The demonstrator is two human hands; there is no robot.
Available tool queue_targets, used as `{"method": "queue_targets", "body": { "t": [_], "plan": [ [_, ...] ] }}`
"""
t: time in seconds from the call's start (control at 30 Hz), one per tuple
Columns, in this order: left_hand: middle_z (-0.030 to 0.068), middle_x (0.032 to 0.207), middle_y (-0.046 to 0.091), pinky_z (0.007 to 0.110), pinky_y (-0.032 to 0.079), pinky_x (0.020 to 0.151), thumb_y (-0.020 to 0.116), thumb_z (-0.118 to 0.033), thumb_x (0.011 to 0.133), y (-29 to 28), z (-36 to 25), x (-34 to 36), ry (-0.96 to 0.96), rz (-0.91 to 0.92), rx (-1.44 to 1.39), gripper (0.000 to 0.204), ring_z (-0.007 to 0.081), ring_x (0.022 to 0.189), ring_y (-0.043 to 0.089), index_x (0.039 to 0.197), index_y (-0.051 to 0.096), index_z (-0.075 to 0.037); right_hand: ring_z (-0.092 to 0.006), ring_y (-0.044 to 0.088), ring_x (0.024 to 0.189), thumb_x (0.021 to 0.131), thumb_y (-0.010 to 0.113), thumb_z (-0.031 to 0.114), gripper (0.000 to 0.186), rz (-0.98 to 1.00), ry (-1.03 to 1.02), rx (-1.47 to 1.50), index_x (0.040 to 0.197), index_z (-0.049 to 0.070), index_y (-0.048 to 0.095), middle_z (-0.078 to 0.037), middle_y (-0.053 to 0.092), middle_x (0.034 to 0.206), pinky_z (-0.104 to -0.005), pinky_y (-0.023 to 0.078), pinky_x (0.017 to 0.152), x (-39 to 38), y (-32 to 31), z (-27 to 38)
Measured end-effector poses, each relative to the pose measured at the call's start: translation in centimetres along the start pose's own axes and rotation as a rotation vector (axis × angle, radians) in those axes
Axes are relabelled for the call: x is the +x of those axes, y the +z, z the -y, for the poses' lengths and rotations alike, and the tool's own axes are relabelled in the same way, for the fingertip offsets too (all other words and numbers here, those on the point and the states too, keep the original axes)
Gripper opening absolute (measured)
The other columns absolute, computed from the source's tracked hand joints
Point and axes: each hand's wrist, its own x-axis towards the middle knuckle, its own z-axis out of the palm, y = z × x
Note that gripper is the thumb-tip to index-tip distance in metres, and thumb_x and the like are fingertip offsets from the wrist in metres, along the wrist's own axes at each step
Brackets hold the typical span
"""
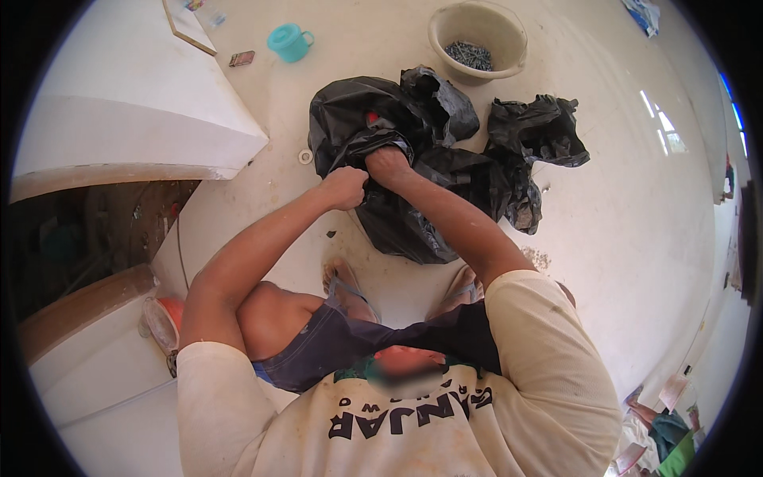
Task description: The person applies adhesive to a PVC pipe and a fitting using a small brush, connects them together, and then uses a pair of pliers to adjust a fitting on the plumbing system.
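Observation:
A heap of crumpled black plastic bags (425, 222) lies on the pale floor in front of me, with a small red item (371, 118) showing among the folds. My left hand (346, 188) is closed on the plastic at the near left of the heap, beside an opening. My right hand (384, 162) reaches into that opening just to the right of my left hand; its fingers are hidden in the bag. More loose black plastic (540, 131) lies to the right.
A beige bucket (477, 17) holding nails or screws, a turquoise mug (288, 44) and a small pack (242, 58) stand or lie beyond. A metal ring (304, 157) sits left of the bags. A white structure (135, 127) with a dark opening borders my left side.

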Motion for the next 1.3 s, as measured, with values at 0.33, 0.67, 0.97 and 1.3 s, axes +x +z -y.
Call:
{"method": "queue_targets", "body": {
  "t": [0.33, 0.67, 0.97, 1.3],
  "plan": [
    [0.0227, 0.105, 0.065, 0.046, 0.048, 0.091, 0.065, -0.025, 0.082, 0.1, -0.4, 1.7, -0.065, -0.073, -0.040, 0.034, 0.0373, 0.104, 0.061, 0.110, 0.064, -0.006, -0.0367, 0.064, 0.096, 0.077, 0.055, 0.008, 0.019, 0.325, 0.132, 0.177, 0.087, -0.001, 0.069, -0.025, 0.066, 0.095, -0.0449, 0.050, 0.085, -1.4, -4.7, -1.7],
    [0.0248, 0.103, 0.065, 0.048, 0.049, 0.089, 0.065, -0.025, 0.082, 2.3, -0.1, 3.9, -0.143, -0.056, -0.032, 0.036, 0.0401, 0.103, 0.061, 0.113, 0.063, -0.005, -0.0398, 0.062, 0.101, 0.073, 0.053, 0.007, 0.028, 0.455, 0.178, 0.330, 0.095, -0.002, 0.068, -0.027, 0.065, 0.101, -0.0454, 0.049, 0.089, -2.5, -5.3, -2.8],
    [0.0247, 0.104, 0.065, 0.046, 0.051, 0.088, 0.064, -0.022, 0.082, 2.3, 0.2, 3.9, -0.125, -0.108, -0.110, 0.030, 0.0391, 0.102, 0.062, 0.106, 0.065, -0.004, -0.0407, 0.062, 0.098, 0.072, 0.051, 0.007, 0.034, 0.403, 0.220, 0.421, 0.101, -0.002, 0.067, -0.028, 0.065, 0.098, -0.0455, 0.049, 0.087, -2.5, -4.3, -2.4],
    [0.0246, 0.099, 0.066, 0.047, 0.050, 0.087, 0.060, -0.034, 0.084, -0.2, 0.2, 3.5, -0.164, -0.114, -0.170, 0.037, 0.0391, 0.098, 0.063, 0.097, 0.067, 0.001, -0.0403, 0.061, 0.095, 0.078, 0.055, 0.006, 0.021, 0.397, 0.015, 0.297, 0.097, -0.002, 0.061, -0.028, 0.063, 0.091, -0.0474, 0.047, 0.085, -1.2, -9.2, -1.9]
  ]
}}
